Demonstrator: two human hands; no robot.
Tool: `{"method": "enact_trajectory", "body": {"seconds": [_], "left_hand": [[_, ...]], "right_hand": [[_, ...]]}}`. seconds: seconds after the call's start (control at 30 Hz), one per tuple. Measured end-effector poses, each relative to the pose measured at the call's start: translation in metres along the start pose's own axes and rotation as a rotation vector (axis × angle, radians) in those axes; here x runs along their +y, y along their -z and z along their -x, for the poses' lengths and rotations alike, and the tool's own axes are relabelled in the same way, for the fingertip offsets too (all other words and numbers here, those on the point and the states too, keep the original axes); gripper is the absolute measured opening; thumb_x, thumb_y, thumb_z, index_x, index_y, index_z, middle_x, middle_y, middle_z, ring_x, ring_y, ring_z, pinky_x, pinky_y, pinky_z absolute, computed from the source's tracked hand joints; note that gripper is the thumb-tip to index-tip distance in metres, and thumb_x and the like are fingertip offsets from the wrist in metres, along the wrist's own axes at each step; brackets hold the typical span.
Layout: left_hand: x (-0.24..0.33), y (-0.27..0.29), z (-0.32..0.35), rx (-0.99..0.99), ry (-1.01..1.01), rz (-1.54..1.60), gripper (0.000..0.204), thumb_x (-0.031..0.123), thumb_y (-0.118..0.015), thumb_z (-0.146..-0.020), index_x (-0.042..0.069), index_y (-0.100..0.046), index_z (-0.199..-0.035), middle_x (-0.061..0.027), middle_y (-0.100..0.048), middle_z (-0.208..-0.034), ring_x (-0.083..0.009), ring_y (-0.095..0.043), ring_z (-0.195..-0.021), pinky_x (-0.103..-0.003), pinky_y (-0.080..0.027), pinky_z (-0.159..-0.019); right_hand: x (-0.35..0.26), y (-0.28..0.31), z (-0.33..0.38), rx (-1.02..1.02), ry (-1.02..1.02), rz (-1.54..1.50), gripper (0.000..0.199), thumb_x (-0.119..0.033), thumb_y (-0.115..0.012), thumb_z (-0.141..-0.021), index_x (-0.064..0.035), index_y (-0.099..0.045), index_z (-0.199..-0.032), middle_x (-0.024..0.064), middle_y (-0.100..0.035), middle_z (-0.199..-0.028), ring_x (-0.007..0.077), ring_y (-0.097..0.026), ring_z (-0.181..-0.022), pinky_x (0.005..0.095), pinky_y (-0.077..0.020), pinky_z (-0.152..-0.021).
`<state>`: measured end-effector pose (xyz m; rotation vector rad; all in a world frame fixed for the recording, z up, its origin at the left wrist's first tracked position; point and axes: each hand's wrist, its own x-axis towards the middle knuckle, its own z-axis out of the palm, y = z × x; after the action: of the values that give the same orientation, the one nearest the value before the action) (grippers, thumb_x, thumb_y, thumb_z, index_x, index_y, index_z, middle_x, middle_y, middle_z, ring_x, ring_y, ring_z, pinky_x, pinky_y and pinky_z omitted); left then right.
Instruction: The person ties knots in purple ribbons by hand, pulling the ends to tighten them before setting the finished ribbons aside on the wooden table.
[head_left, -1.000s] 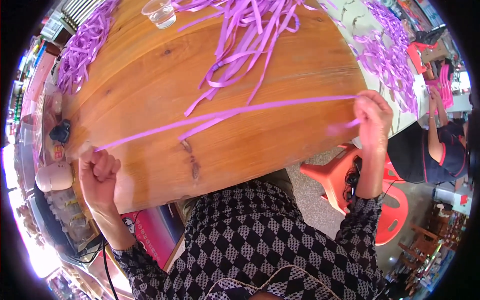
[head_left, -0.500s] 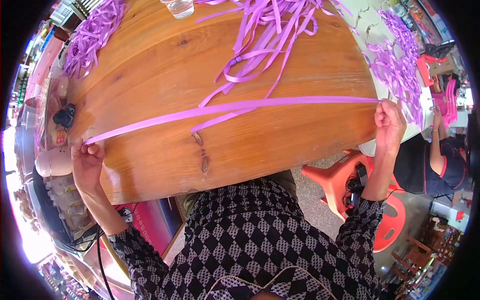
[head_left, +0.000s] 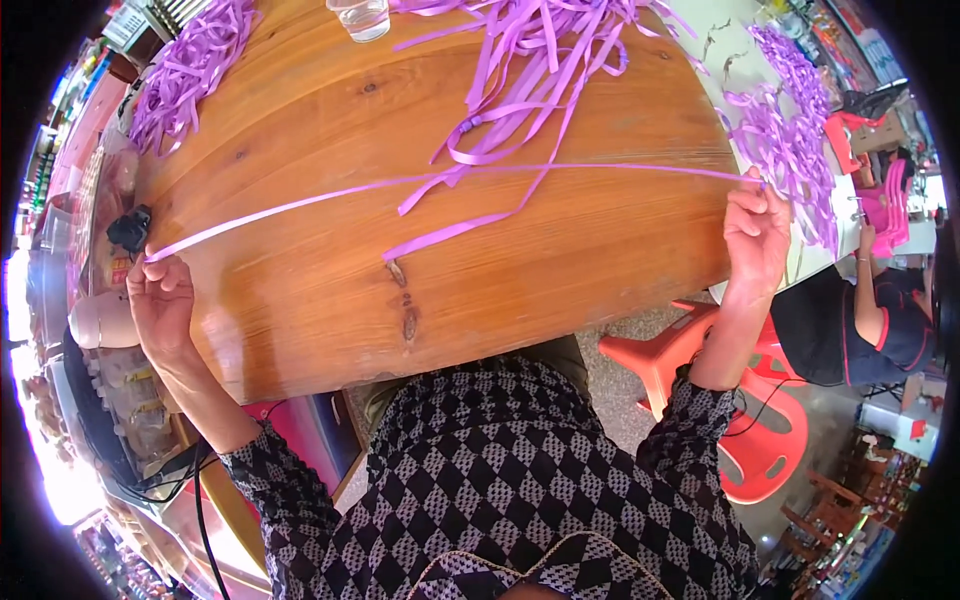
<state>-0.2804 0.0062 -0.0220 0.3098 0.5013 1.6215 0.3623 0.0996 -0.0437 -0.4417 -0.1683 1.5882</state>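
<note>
Both hands pinch one purple ribbon (head_left: 450, 176) by its ends: left hand (head_left: 160, 300) at the left table edge, right hand (head_left: 757, 228) at the right edge, fingers pressed on the strip. Arms spread wide, forearms raised. Ribbon is taut, long axis left-right across the wooden table (head_left: 560, 270), right end slightly higher. A loose ribbon pile (head_left: 540, 60) lies beyond it, a glass (head_left: 360, 18) at the far edge.

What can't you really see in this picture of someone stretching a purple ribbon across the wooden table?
- Head view: glass top cut off by the upper edge.
- Ribbon ends hidden inside left hand and right hand.
- Nearby seated person cut off by the dark fisheye rim.
</note>
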Motion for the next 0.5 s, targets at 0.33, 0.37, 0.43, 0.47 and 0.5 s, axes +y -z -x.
{"method": "enact_trajectory", "body": {"seconds": [0.33,0.37,0.43,0.47,0.5], "left_hand": [[-0.039,-0.001,0.008,0.147,-0.164,-0.095,0.034,0.002,-0.052,-0.085,-0.008,-0.043,-0.116,-0.0129,-0.054,-0.104,-0.021,-0.053,-0.092,-0.033,-0.042,-0.084],[-0.039,-0.002,0.009,0.15,-0.167,-0.096,0.034,0.002,-0.052,-0.085,-0.008,-0.043,-0.116,-0.0129,-0.054,-0.104,-0.021,-0.053,-0.092,-0.033,-0.042,-0.084],[-0.049,-0.017,0.01,0.172,-0.114,-0.072,0.034,0.003,-0.052,-0.086,-0.007,-0.045,-0.117,-0.0108,-0.056,-0.1,-0.0188,-0.054,-0.091,-0.033,-0.042,-0.085],[-0.059,-0.026,0.012,0.171,-0.116,-0.074,0.034,0.003,-0.052,-0.086,-0.007,-0.045,-0.117,-0.0108,-0.056,-0.1,-0.0188,-0.054,-0.091,-0.033,-0.042,-0.085],[-0.075,-0.037,0.014,0.093,-0.114,-0.194,0.03,0.003,-0.052,-0.086,-0.005,-0.047,-0.114,-0.0103,-0.057,-0.097,-0.0185,-0.055,-0.087,-0.033,-0.044,-0.083]], "right_hand": [[0.026,-0.007,0.016,0.116,0.141,0.315,0.027,-0.005,-0.049,-0.09,0.0058,-0.045,-0.114,0.0048,-0.051,-0.078,0.0094,-0.041,-0.059,0.02,-0.0339,-0.049],[0.031,-0.014,0.019,0.115,0.137,0.315,0.027,-0.005,-0.049,-0.09,0.0058,-0.045,-0.114,0.0048,-0.051,-0.078,0.0094,-0.041,-0.059,0.02,-0.0339,-0.049],[0.045,-0.026,0.024,0.077,0.18,0.494,0.03,-0.006,-0.05,-0.089,0.006,-0.045,-0.117,0.0044,-0.051,-0.077,0.0091,-0.044,-0.062,0.0192,-0.0357,-0.051],[0.052,-0.026,0.026,-0.023,0.096,0.524,0.032,-0.006,-0.054,-0.086,0.006,-0.048,-0.115,0.0053,-0.054,-0.076,0.0105,-0.048,-0.063,0.0196,-0.0382,-0.055],[0.063,-0.033,0.03,-0.024,0.098,0.525,0.032,-0.006,-0.054,-0.086,0.006,-0.048,-0.115,0.0053,-0.054,-0.076,0.0105,-0.048,-0.063,0.0196,-0.0382,-0.055]]}}
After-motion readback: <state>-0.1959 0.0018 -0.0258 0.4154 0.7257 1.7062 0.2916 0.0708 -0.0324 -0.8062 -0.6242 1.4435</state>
